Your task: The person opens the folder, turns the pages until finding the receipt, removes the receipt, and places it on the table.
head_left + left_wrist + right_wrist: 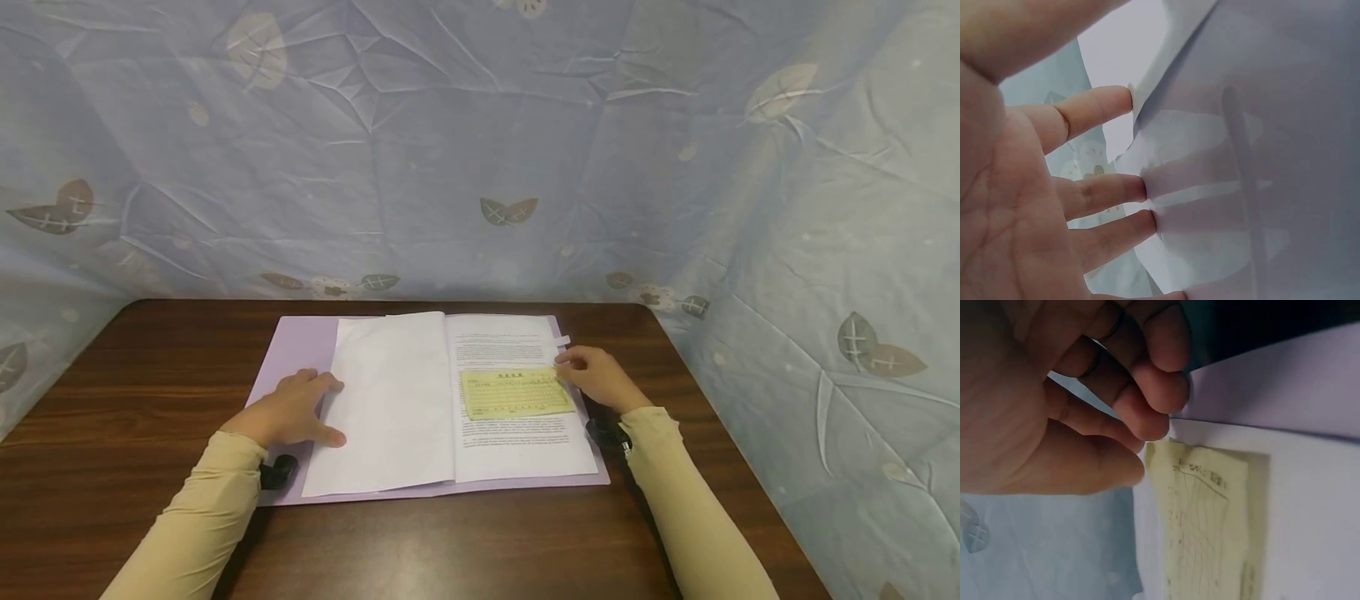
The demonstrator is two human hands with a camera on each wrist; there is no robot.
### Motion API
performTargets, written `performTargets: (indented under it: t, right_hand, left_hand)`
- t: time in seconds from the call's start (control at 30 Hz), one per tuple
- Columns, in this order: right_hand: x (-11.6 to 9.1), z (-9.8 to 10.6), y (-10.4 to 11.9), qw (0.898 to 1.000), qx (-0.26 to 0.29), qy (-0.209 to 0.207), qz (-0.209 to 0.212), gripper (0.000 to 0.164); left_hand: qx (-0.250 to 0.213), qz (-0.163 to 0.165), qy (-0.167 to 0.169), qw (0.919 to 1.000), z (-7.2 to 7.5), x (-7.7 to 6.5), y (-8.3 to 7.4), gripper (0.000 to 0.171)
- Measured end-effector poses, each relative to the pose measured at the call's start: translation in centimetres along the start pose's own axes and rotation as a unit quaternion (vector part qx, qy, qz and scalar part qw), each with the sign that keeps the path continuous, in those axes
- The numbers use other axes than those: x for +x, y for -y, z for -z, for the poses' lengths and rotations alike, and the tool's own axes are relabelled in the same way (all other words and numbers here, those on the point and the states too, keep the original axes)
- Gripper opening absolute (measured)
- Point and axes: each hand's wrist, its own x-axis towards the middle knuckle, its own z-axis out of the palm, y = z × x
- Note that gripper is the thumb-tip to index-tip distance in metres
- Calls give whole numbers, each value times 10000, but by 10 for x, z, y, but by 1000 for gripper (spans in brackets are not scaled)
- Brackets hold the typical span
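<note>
An open lilac folder (288, 342) lies on the table with white pages in it. Across the printed right page (517, 462) lies a yellow form slip (513, 393), printed with ruled lines. My right hand (597, 379) pinches the slip's upper right corner between thumb and forefinger; in the right wrist view, the slip (1204, 506) runs away from the fingertips. On the other side my left hand (296, 408) rests at the left edge of the blank page (390, 400), fingers spread. The left wrist view shows its straight fingers (1107, 190) touching the folder's surface.
A white tab (562, 341) sticks out past the right page's edge. Dark wood table (480, 550) surrounds the folder. A leaf-patterned cloth (450, 167) hangs behind the table and along its sides. A dark band (279, 472) sits at each wrist.
</note>
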Motion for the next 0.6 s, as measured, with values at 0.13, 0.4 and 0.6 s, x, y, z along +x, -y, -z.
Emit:
performTargets:
  t: [0.13,0.4,0.6]
  right_hand:
    - [9,-1,0,9993,-276,227,-85,40]
    - [11,1,8,9980,-486,378,-152,33]
    - [11,0,8,9986,-389,335,-152,21]
  left_hand:
    - [-4,14,20,10000,1,-1,-1,94]
    - [-3,75,59,10000,0,-1,-3,95]
    - [58,110,28,9999,0,0,-1,97]
